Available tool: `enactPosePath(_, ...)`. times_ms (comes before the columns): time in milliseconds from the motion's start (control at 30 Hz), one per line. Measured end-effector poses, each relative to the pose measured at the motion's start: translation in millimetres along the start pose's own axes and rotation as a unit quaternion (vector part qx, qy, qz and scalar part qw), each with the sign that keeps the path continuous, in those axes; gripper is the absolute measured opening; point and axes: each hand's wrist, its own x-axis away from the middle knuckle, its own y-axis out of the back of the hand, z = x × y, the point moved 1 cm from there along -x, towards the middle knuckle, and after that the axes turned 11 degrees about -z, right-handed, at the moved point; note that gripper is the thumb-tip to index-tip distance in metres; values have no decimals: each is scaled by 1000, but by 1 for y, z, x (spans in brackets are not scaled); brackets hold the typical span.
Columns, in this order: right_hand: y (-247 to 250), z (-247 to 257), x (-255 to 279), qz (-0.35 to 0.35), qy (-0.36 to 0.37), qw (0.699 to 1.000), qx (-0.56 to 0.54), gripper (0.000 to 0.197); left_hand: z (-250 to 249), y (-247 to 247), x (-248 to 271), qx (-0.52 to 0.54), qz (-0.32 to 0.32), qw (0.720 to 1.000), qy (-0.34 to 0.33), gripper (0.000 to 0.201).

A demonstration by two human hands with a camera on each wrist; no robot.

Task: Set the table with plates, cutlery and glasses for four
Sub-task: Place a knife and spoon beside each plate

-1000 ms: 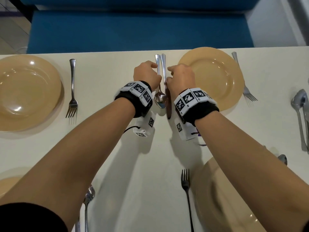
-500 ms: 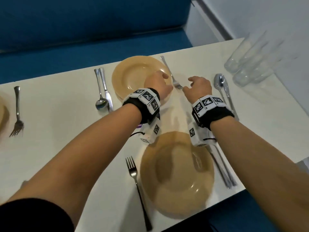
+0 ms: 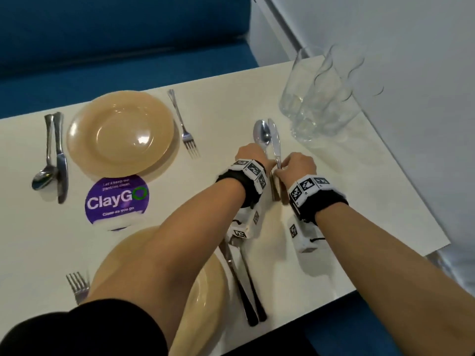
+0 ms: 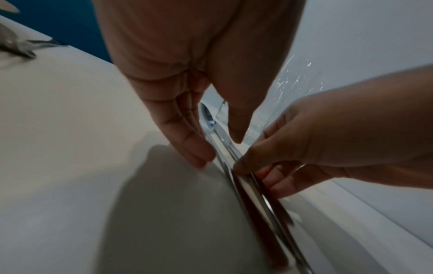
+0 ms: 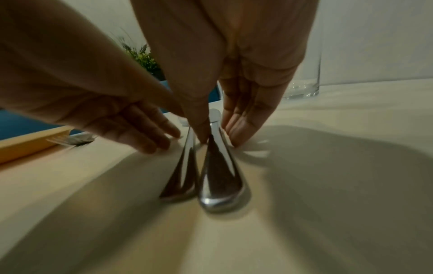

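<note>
Pressing straight fingers against the spoon (image 3: 261,133), the left hand (image 3: 250,156) seemingly crowds it against the knife (image 3: 275,141), pinched at its handle by the right hand (image 3: 298,167), aligning the pair just beside the glasses (image 3: 321,98).

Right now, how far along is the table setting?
Done: far plate has its fork and a spoon-knife pair; near plate looks likewise set. In hand: left hand touches the spoon, right hand pinches the knife, apparently aligning them. Remaining: glasses stand bunched by the wall, none at a place; other places are out of view.
</note>
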Motion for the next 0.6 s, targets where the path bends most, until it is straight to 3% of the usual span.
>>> enactPosePath(133,-6,-2,-2,24,6,1000,-12,27,-8,-9,-9,-4,-22,999,43,10)
enactPosePath(233,-5,-1,-2,42,37,998,15,25,-9,-13,-14,19,-29,997,67,34)
enactPosePath(367,-2,3,-1,40,60,996,44,27,-8,-8,-11,1,-4,997,71,31)
enactPosePath(500,-5,4,-3,33,40,998,22,20,-1,0,-10,3,27,998,52,33)
enactPosePath(600,-3,11,-3,3,-7,998,-61,25,11,16,-8,44,49,997,44,33)
